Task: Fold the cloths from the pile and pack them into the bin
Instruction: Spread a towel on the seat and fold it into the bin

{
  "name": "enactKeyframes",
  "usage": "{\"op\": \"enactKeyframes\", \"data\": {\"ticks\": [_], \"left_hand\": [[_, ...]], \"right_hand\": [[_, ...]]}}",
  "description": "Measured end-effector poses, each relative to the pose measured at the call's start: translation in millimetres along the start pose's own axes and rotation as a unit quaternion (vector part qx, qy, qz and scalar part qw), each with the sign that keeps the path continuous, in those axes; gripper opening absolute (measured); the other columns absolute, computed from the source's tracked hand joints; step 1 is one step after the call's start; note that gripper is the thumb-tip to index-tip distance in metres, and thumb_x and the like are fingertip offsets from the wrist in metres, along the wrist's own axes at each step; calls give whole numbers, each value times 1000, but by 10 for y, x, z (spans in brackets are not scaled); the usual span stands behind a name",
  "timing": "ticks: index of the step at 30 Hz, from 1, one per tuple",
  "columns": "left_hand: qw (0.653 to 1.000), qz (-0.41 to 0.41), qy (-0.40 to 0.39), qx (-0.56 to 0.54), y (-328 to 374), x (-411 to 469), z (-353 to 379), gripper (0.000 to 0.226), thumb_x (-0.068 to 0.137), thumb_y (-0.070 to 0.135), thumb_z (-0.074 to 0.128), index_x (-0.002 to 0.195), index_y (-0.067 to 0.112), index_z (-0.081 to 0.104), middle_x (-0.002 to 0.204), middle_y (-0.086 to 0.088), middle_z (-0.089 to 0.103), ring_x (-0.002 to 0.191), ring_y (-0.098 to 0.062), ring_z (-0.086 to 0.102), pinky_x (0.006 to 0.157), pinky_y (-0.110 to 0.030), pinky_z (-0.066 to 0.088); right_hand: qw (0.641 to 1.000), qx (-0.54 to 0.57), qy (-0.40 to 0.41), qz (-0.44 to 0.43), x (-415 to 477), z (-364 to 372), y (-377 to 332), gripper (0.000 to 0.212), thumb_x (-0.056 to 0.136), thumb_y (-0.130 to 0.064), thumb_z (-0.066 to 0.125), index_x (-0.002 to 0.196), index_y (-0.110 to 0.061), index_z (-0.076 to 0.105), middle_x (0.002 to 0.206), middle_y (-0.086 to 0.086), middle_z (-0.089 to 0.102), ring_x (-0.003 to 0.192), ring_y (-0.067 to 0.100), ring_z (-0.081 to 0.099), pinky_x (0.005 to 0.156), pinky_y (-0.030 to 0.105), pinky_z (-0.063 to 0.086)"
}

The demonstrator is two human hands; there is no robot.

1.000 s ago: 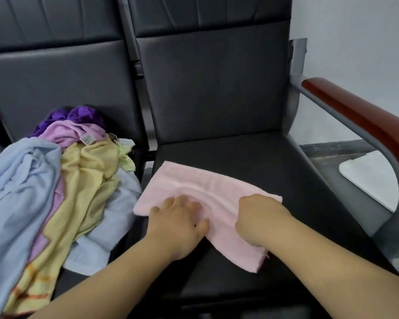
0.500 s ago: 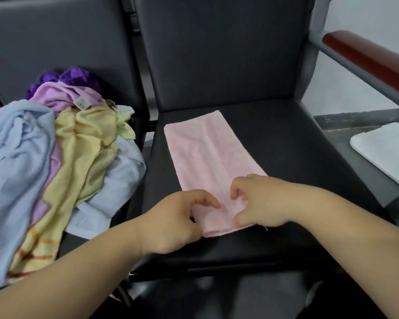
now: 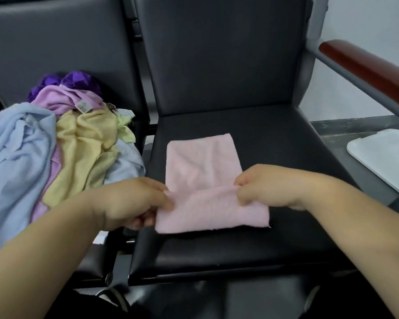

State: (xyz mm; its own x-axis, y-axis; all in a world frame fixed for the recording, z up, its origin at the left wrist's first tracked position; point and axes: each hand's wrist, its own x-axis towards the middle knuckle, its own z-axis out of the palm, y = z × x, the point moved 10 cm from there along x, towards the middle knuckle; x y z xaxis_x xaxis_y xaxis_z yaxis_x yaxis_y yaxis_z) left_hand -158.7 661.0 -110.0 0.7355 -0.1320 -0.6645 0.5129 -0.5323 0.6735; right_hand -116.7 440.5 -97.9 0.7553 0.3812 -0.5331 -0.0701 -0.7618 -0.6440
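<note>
One pink cloth (image 3: 205, 171) is laid on the right of two black seats (image 3: 286, 146), its near part doubled over. One pile (image 3: 62, 143) is heaped on the left seat; its cloths cannot be counted. One white flat object (image 3: 382, 155) is cut off far right. The cloth's turned-over edge is pinched at its left end by the left hand (image 3: 134, 201) and at its right end by the right hand (image 3: 267, 185).

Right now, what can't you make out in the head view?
Head view only:
White object: cut off by the right edge; bin or not, cannot tell.
Pile: lower cloths buried under the top ones; left edge crops it.
Pink cloth: layer count hidden under its folded flap.
Label on the lilac cloth: too small to read.
</note>
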Motion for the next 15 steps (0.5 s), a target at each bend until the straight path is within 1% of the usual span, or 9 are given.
{"op": "enactKeyframes", "data": {"ticks": [2, 3, 5, 7, 8, 9, 11, 13, 15], "left_hand": [[999, -33, -41, 5, -79, -40, 19, 19, 69, 19, 66, 83, 14, 54, 60, -3, 46, 46, -14, 39, 46, -21, 22], [999, -38, -39, 0, -84, -33, 5, 17, 70, 19, 65, 81, 14, 53, 60, -3, 47, 47, -14, 39, 46, -21, 23], [999, -37, 12, -35, -70, 39, -97, 13, 84, 15, 65, 77, 16, 54, 60, -1, 48, 47, -13, 40, 45, -21, 24], [994, -11, 77, -80, -15, 125, -247, 17, 94, 11, 58, 78, 16, 55, 60, 1, 48, 47, -11, 40, 46, -21, 25], [990, 8, 103, -95, 22, 166, -306, 16, 95, 11, 58, 80, 15, 55, 61, 0, 48, 47, -11, 41, 47, -21, 24], [987, 25, 125, -102, 57, 197, -362, 14, 95, 11, 58, 82, 15, 55, 62, 0, 47, 48, -12, 42, 48, -21, 24], [980, 52, 155, -111, 96, 278, -449, 17, 94, 12, 61, 78, 14, 55, 62, -3, 47, 50, -14, 41, 50, -24, 23], [974, 74, 184, -108, 117, 371, -527, 20, 94, 15, 62, 74, 13, 57, 58, -4, 49, 50, -15, 39, 49, -25, 24], [968, 94, 214, -90, 159, 451, -591, 19, 95, 17, 62, 77, 12, 62, 54, -2, 53, 49, -15, 42, 46, -24, 28]], "right_hand": [[993, 99, -53, 15, -31, 95, 35, 15, 88, -14, 67, 74, -11, 67, 73, 4, 64, 67, 17, 56, 59, 28, 45], [992, 120, -42, 20, -5, 74, 65, 9, 90, -14, 69, 85, -8, 74, 84, 9, 72, 74, 18, 63, 62, 28, 49], [989, 147, 21, 28, 90, -45, 126, 11, 89, -19, 73, 95, -12, 78, 103, 14, 77, 84, 23, 69, 70, 32, 53], [984, 150, 92, 28, 178, -191, 140, 11, 87, -24, 75, 95, -17, 78, 106, 11, 76, 95, 27, 71, 80, 37, 55], [981, 151, 121, 25, 209, -252, 133, 10, 87, -25, 75, 95, -20, 77, 106, 6, 75, 100, 26, 70, 86, 38, 55], [977, 154, 149, 19, 242, -309, 118, 9, 88, -25, 74, 96, -22, 76, 107, 1, 73, 101, 22, 68, 86, 37, 55], [967, 164, 197, 4, 286, -414, 80, 8, 91, -22, 69, 98, -24, 73, 106, -3, 69, 98, 16, 64, 75, 32, 51], [958, 165, 234, -5, 342, -489, 54, 10, 92, -18, 64, 97, -23, 70, 101, -1, 69, 90, 18, 64, 64, 30, 48], [952, 163, 258, -5, 428, -532, 72, 11, 92, -17, 60, 97, -22, 68, 97, 2, 69, 79, 21, 64, 56, 28, 47]]}}
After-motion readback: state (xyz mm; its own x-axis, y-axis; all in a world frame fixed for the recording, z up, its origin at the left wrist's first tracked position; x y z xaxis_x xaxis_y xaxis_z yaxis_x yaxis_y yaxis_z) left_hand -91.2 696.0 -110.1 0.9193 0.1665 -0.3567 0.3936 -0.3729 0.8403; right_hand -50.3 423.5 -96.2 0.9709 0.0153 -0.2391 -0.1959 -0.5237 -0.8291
